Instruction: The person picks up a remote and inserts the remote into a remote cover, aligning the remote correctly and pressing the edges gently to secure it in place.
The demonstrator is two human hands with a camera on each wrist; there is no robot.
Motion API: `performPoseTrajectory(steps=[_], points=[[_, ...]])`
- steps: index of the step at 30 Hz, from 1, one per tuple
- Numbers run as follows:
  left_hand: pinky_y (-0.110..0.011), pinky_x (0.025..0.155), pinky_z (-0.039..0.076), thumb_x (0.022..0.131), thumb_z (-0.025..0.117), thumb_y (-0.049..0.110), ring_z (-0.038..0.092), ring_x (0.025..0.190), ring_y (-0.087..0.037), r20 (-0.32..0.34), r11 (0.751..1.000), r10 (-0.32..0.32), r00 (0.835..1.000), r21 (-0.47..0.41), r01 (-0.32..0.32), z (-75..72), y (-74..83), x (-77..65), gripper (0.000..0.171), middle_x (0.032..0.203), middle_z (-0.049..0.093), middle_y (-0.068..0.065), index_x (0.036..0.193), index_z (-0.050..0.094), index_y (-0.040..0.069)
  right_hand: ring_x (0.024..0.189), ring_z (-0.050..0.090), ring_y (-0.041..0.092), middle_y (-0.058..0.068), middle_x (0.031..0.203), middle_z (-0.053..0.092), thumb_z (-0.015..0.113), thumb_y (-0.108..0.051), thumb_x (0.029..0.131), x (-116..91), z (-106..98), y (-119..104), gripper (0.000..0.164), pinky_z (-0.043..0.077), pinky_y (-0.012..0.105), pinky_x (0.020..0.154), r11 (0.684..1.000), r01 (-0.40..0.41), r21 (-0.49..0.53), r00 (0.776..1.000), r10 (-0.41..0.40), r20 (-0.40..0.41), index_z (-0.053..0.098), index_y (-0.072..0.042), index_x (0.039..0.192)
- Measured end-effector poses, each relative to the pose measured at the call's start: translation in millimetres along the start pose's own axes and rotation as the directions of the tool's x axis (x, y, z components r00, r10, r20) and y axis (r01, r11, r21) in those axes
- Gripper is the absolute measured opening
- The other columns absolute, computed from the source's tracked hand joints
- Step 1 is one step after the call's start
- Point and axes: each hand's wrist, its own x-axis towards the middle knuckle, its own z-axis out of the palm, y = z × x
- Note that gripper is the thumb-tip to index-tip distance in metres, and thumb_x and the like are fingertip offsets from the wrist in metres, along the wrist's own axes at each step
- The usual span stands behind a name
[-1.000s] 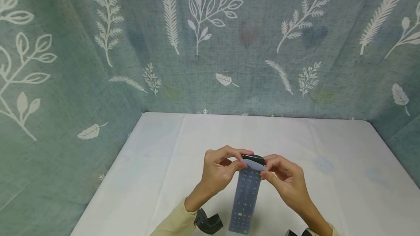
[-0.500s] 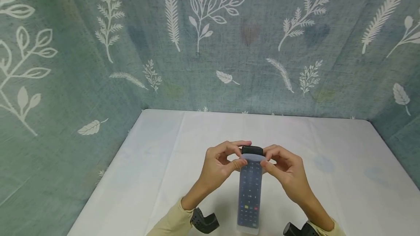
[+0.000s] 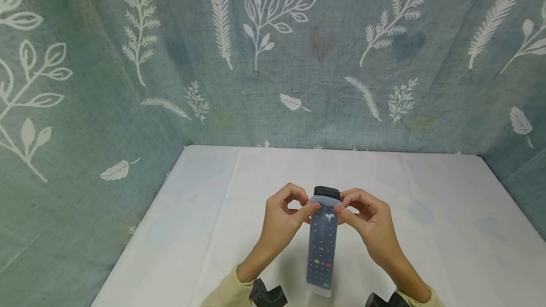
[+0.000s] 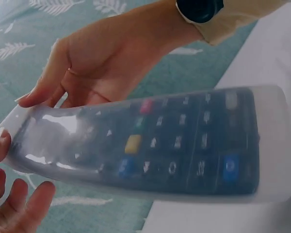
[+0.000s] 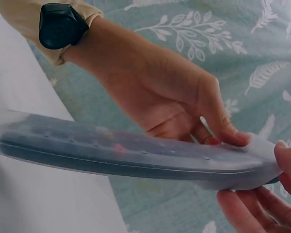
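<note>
A dark remote control (image 3: 323, 245) with pale, yellow and red buttons sits inside a translucent sleeve (image 4: 279, 145). Its black top end sticks out of the sleeve's mouth in the head view, while a see-through strip of sleeve extends past the bottom end. My left hand (image 3: 281, 217) pinches the left edge of the mouth, thumb on the front. On the right edge, my right hand (image 3: 372, 224) pinches likewise. Both wrist views show the sleeved remote from close up, held off the table and tilted. Some fingers behind it are hidden.
A white-covered table (image 3: 239, 193) lies beneath the hands. Green-blue cloth (image 3: 239, 98) with white leaf prints hangs behind it and along the sides. Black devices (image 3: 268, 293) are strapped to both wrists.
The left index finger has come off the remote's black top end. Remote and sleeve have risen slightly and straightened, and a see-through strip now shows at the bottom.
</note>
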Motion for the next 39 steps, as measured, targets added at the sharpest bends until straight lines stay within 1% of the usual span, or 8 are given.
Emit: performPoseTrajectory(steps=[7,13,17,20,28,31,35,39], points=[[-0.042,0.053,0.056,0.082,0.07,-0.002,0.059,0.07,-0.014,-0.049,0.999,-0.026,0.998,0.042,0.028,3.0,1.3,0.2,0.013,0.079,0.056,-0.013,0.081,0.057,-0.001,0.089,0.063,0.02,0.014,0.102,0.059,0.065,0.002,0.087,0.2,1.6,-1.4,0.008,0.057,0.033,0.064,0.997,-0.041,-0.065,0.999,0.039,-0.035,0.059,-0.001,0.088],[-0.036,0.058,0.057,0.081,0.073,0.0,0.059,0.075,-0.016,-0.096,0.997,-0.02,0.995,0.074,0.027,4.4,2.2,-3.1,0.013,0.081,0.058,-0.01,0.085,0.061,-0.001,0.09,0.063,0.018,0.014,0.102,0.057,0.065,0.006,0.085,0.5,5.5,-2.5,0.017,0.058,0.033,0.066,1.0,-0.019,-0.015,0.998,0.018,-0.064,0.058,0.005,0.101],[-0.032,0.062,0.056,0.08,0.074,0.003,0.059,0.08,-0.022,-0.084,0.994,-0.02,0.996,0.11,0.029,7.6,4.9,-5.3,0.018,0.085,0.06,-0.011,0.092,0.061,-0.001,0.089,0.063,0.019,0.013,0.102,0.058,0.065,0.009,0.084,0.2,8.1,-0.9,0.027,0.058,0.033,0.067,1.0,-0.005,0.031,0.995,0.008,-0.096,0.055,0.01,0.109],[-0.032,0.065,0.054,0.079,0.075,0.004,0.057,0.085,-0.028,-0.063,0.992,-0.031,0.998,0.123,0.038,9.8,8.0,-6.2,0.024,0.09,0.06,-0.013,0.097,0.06,-0.001,0.09,0.063,0.019,0.012,0.105,0.06,0.064,0.007,0.085,-1.7,10.3,1.1,0.033,0.058,0.032,0.069,0.999,-0.029,0.034,0.994,0.032,-0.103,0.054,0.009,0.116],[-0.039,0.073,0.055,0.077,0.077,0.002,0.055,0.095,-0.03,0.011,0.994,-0.038,0.999,0.101,0.037,9.8,10.1,-6.2,0.037,0.101,0.059,-0.014,0.109,0.057,-0.002,0.099,0.062,0.019,0.012,0.113,0.061,0.064,0.001,0.088,-4.2,14.4,2.3,0.037,0.055,0.029,0.079,0.998,-0.068,-0.018,0.992,0.066,-0.109,0.054,0.005,0.124],[-0.038,0.075,0.055,0.079,0.076,0.003,0.057,0.097,-0.024,0.02,0.996,-0.05,0.999,0.076,0.048,9.6,5.7,-6.3,0.039,0.106,0.06,-0.011,0.113,0.058,0.0,0.093,0.065,0.021,0.013,0.11,0.062,0.061,0.0,0.09,-4.9,15.3,2.3,0.032,0.055,0.03,0.081,0.998,-0.068,-0.005,0.993,0.067,-0.095,0.057,0.006,0.121],[-0.032,0.073,0.057,0.084,0.071,0.002,0.059,0.094,-0.017,0.008,0.998,-0.065,0.998,0.028,0.064,6.8,-12.5,-6.8,0.032,0.108,0.06,-0.008,0.113,0.06,0.003,0.086,0.066,0.025,0.021,0.107,0.059,0.057,0.003,0.092,-5.3,17.3,3.1,0.025,0.055,0.036,0.08,0.999,-0.027,0.028,0.999,0.028,-0.031,0.059,0.009,0.116],[-0.031,0.075,0.056,0.085,0.069,0.004,0.058,0.095,-0.02,0.003,0.994,-0.09,0.996,-0.058,0.09,3.2,-28.3,-7.1,0.022,0.104,0.057,-0.011,0.106,0.064,0.002,0.085,0.063,0.024,0.025,0.106,0.055,0.06,0.009,0.087,-3.2,18.2,6.1,0.026,0.057,0.039,0.071,0.999,0.034,0.033,0.999,-0.035,0.004,0.059,0.01,0.114]])
